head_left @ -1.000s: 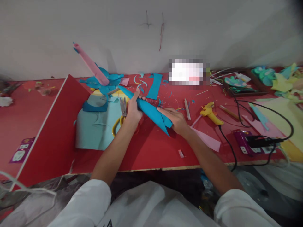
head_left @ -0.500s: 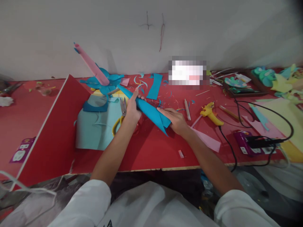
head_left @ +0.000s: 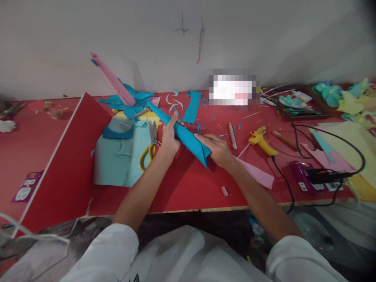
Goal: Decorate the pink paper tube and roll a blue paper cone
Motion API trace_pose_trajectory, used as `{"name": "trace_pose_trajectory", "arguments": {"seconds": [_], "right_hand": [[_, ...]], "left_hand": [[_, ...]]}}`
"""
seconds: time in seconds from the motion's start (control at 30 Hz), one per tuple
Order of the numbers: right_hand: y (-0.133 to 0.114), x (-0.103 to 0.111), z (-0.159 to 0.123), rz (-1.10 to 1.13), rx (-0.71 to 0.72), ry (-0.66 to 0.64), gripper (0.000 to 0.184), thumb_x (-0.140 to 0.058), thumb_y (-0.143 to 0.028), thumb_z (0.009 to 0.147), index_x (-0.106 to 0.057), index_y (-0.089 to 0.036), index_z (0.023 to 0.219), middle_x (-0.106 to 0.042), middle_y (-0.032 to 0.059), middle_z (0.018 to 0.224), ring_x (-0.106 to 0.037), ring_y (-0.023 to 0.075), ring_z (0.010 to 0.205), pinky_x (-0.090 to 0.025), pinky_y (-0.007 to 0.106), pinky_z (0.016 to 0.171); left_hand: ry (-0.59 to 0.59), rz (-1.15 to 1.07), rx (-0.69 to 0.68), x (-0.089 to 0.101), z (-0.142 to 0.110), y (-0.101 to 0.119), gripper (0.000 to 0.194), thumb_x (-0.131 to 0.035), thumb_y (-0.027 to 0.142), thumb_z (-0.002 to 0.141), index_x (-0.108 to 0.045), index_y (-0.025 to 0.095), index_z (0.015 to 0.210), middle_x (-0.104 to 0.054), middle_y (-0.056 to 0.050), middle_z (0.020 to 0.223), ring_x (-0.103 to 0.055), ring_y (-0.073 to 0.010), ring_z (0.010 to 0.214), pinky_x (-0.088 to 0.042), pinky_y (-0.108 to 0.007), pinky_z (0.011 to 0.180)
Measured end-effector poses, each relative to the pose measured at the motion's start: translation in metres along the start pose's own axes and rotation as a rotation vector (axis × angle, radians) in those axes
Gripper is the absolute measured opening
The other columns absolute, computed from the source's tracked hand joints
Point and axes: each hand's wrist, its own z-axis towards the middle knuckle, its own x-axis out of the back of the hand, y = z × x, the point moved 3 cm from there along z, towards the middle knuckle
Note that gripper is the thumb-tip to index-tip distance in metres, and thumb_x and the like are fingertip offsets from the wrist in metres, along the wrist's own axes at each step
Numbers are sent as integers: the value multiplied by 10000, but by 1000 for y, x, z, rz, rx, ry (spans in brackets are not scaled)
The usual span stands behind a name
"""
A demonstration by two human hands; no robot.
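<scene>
A blue sheet rolled into a long cone (head_left: 185, 135) lies slantwise across the red table (head_left: 188, 188). My left hand (head_left: 169, 137) is wrapped round the narrow upper part of the roll. My right hand (head_left: 217, 149) presses with closed fingers on its wide lower end. Just left of my left hand lie yellow-handled scissors (head_left: 151, 143) on a pale blue sheet (head_left: 120, 160).
A pink tube in a blue paper flower (head_left: 123, 96) stands at the back left. A yellow glue gun (head_left: 261, 141) with its black cord, a purple power strip (head_left: 305, 178), a pink paper piece (head_left: 258, 174) and paper scraps lie to the right. A raised red board (head_left: 67, 164) stands on the left.
The blue roll has grown tighter and its lower end shifted slightly up. Both hands stayed on it, the left one moving a little along the roll.
</scene>
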Motion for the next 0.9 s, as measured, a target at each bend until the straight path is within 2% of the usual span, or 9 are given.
{"name": "trace_pose_trajectory", "arguments": {"seconds": [0.3, 0.63, 0.9], "right_hand": [[-2, -1, 1, -30, -21, -26, 571, -431, -138, 1067, -508, -312, 1605, -769, 89, 1288, -703, 255, 1223, -622, 414, 1041], [-3, 1, 0, 0, 7, -63, 638, -369, -93, 1053, -442, -344, 1635, -748, 93, 1293, -692, 254, 1254, -619, 428, 1049], [0, -3, -1, -32, 5, -44, 606, -403, -105, 1051, -490, -311, 1614, -758, 102, 1281, -699, 256, 1231, -612, 413, 1043]], "left_hand": [[-7, 41, 26, 4, 2, -7, 440, -955, 425, 702, -573, 210, 731, -614, 53, 645, -616, -100, 576, -516, -258, 614], [44, -32, -61, 3, 9, 20, 375, -885, 322, 832, -559, 211, 684, -534, 78, 580, -537, -69, 511, -485, -251, 593], [-3, -4, -6, -1, 0, 7, 415, -911, 359, 797, -548, 204, 671, -553, 58, 593, -561, -83, 543, -479, -244, 578]]}}
